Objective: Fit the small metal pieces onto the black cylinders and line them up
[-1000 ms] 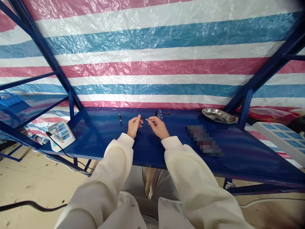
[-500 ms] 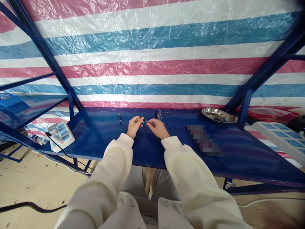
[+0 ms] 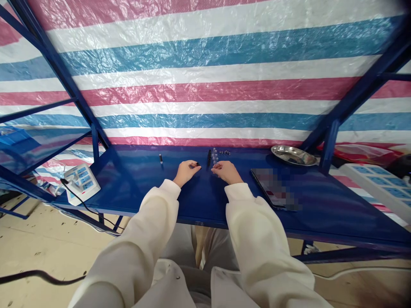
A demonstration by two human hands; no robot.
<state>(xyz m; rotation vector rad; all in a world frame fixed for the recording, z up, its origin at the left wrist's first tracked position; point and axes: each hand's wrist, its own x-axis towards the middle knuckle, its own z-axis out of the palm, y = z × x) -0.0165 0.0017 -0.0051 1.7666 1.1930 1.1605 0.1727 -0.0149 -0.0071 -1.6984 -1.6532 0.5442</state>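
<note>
My left hand [image 3: 188, 172] is closed in a pinch over the middle of the blue table [image 3: 138, 184], holding a small black cylindrical piece [image 3: 198, 164] between thumb and fingertips. To its right, my right hand [image 3: 226, 172] has its thumb and fingers pressed together near the closest small clear pieces [image 3: 215, 155]; whatever it grips is too small to make out. A row of small black pieces [image 3: 209, 156] lies just left of the clear ones, beyond both hands. Several tiny metal pieces [image 3: 224, 152] lie to their right. A short black-and-white tube [image 3: 161, 159] stands upright left of my left hand.
A round steel dish [image 3: 293, 155] sits at the back right. Nearer lies a dark phone-like slab [image 3: 272, 189], partly blurred. A white power strip [image 3: 81, 184] with a black cable is on the left edge, and a second power strip [image 3: 382, 184] is at far right.
My hands have moved apart. The right hand has gone right, towards the clear pieces, away from the piece both hands were holding; the left keeps a black piece.
</note>
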